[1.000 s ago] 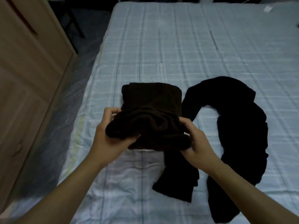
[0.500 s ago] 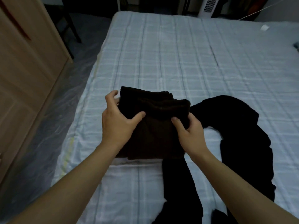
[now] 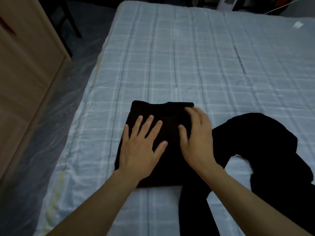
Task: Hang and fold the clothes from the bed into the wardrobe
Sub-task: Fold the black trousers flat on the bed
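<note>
A dark brown garment (image 3: 170, 120) lies folded into a neat rectangle near the left edge of the bed (image 3: 187, 57). My left hand (image 3: 141, 145) presses flat on its left half with the fingers spread. My right hand (image 3: 197, 138) rests on its right half, fingers straight and reaching the far right corner. A loose black garment (image 3: 265, 150) sprawls in a curve on the bed just to the right, and one part of it runs under the folded piece's near right corner.
The pale wooden wardrobe (image 3: 25, 74) stands to the left, across a strip of floor covered in clear plastic sheeting (image 3: 56, 126). A dark chair leg (image 3: 71, 23) shows at the far left. A white appliance (image 3: 228, 3) stands beyond the bed's far edge.
The near bundle of the brown garment was folded over onto the rest and laid down. Both hands let go of it and now lie flat on top.
</note>
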A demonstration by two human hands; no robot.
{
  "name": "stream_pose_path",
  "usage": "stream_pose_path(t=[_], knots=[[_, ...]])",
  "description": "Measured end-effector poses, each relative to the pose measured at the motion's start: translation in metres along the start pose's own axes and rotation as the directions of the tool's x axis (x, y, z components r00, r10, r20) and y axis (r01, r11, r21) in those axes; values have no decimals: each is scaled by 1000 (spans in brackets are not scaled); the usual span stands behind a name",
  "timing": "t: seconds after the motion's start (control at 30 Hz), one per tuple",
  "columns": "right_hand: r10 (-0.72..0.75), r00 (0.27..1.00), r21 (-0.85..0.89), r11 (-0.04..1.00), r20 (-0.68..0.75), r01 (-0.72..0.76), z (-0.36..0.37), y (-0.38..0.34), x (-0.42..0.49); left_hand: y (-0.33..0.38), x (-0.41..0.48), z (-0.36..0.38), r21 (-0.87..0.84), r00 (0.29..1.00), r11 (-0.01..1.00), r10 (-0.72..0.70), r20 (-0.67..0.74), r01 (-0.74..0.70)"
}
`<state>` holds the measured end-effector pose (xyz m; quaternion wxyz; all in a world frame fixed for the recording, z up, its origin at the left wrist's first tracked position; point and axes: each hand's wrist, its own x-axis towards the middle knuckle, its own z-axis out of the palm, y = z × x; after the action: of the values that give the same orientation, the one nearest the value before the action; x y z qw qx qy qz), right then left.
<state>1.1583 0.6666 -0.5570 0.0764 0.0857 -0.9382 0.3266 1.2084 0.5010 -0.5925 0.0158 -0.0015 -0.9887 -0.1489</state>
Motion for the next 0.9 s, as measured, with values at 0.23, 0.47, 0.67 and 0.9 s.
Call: stream_pose_path(t=[0.23,0.47,0.67,0.9], knots=[[-151,941,-153,967,302,204,27,29,-6,-16,26,18,-65,1000,998,-10,21,11],[-71,943,-120,986,324,116,68,68,19,-24,62,47,-81,1000,997,-7,28,9],[-96,939,-161,975,330,156,50,57,11,-18,46,28,-87,1000,996,18,16,-17],[-97,935,-294,934,340,204,29,40,-5,-20,-50,6,125,967,962,228,111,-242]])
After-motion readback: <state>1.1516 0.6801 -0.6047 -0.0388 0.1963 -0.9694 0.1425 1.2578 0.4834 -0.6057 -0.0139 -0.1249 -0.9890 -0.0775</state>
